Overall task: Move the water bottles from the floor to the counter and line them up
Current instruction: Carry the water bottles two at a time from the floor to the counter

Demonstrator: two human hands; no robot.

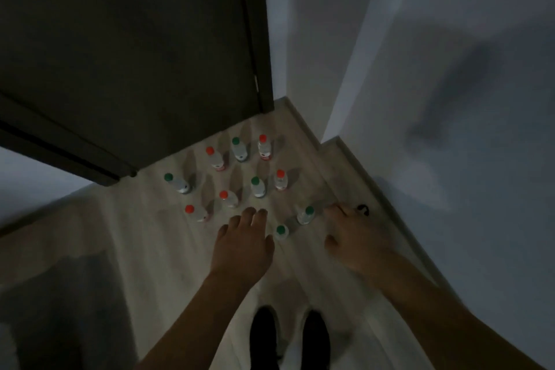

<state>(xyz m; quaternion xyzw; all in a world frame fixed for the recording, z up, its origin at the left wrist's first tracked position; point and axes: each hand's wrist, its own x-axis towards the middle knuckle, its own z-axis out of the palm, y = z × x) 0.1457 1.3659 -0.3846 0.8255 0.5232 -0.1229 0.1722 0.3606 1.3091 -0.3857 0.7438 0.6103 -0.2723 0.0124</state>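
Bottles of water stand upright on the pale wood floor (156,237) in front of us, ten that we can count, none on any counter. Farthest off are three in a loose row, a red-capped bottle (215,158), a green-capped one (239,149) and another red-capped one (264,146). Nearer come a green cap at the far left (177,183), then a red cap (228,198), a green cap (258,187) and a red cap (280,179). Closest are a red-capped bottle on the left (195,213) and two green-capped ones (305,215) (281,232) between our hands. A dark door (126,48) stands open just behind the group, its lower edge near the left green cap, and grey walls (450,69) close in on the right. Our dark shoes (289,336) show at the bottom. Our left hand (243,245) hangs over the floor with fingers straight and relaxed, holding nothing, just beside the nearest green cap. Our right hand (354,237) is loosely spread, also holding nothing, its fingertips near the other green cap. A small dark object (362,209) lies beside that hand; we cannot tell what it is.
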